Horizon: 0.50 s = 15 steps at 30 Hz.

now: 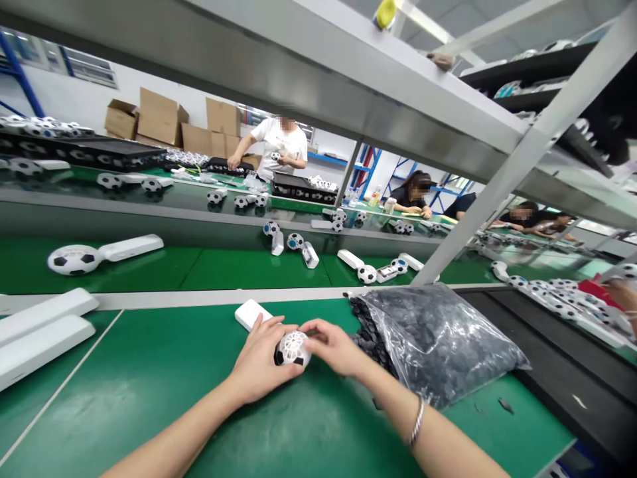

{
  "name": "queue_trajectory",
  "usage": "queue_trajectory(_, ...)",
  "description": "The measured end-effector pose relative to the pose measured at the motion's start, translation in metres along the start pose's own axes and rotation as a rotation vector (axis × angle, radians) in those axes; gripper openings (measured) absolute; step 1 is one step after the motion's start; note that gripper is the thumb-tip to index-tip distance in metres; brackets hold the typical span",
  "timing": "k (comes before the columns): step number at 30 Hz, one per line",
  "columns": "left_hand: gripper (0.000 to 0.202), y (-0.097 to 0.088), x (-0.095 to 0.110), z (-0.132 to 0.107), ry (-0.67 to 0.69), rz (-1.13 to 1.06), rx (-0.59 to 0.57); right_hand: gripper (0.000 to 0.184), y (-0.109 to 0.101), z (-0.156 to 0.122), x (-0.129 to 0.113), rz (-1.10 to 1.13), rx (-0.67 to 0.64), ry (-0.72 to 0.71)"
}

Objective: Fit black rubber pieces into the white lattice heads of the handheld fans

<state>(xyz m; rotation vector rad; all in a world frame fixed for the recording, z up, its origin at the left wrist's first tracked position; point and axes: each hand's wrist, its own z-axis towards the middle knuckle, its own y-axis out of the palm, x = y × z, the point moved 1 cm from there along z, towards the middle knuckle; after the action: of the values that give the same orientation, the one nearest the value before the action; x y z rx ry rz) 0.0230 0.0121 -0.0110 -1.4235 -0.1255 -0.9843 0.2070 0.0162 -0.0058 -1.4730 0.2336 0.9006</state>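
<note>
Two hands on one small ball, right at the centre of the dial! The left hand curls round the football-patterned ball from nine o'clock, thumb along its six o'clock edge, a firm-looking hold. Over at two o'clock, the right hand brings thumb and fingertips to the ball's rim; whether they pinch some small piece, I cannot tell.

Out at eleven o'clock a white case pokes from behind the left fingers, its join with the ball, if any, covered. That's a worry: push hard at the rim and the rounded ball could roll in the palm, perhaps twisting against the case.

Now look to three o'clock! A clear plastic bag gapes toward the right wrist, black pieces heaped at its mouth. One careless elbow could spill them across the green tabletop. The bracelet, near the bag's lower edge, might catch the film and drag it. And at four o'clock, one loose black scrap lies well apart, easily swept away by a sliding forearm.
</note>
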Motion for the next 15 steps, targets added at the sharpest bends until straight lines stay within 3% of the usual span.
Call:
queue_trajectory(2,0.055,0.000,0.000,-0.001,-0.002,-0.010,0.001,0.025,-0.025,0.022,0.015,-0.445,0.019,0.135)
queue_trajectory(6,0.057,-0.001,-0.001,-0.002,-0.046,-0.033,-0.007,0.022,-0.063,0.055,0.050,-0.759,0.067,0.350)
queue_trajectory(9,0.057,-0.002,0.000,-0.002,-0.072,-0.051,-0.022,0.016,-0.064,0.060,0.069,-0.909,-0.017,0.420)
queue_trajectory(15,0.055,0.002,-0.004,-0.002,-0.034,-0.021,0.004,0.017,-0.050,0.058,0.075,-1.075,-0.105,0.353)
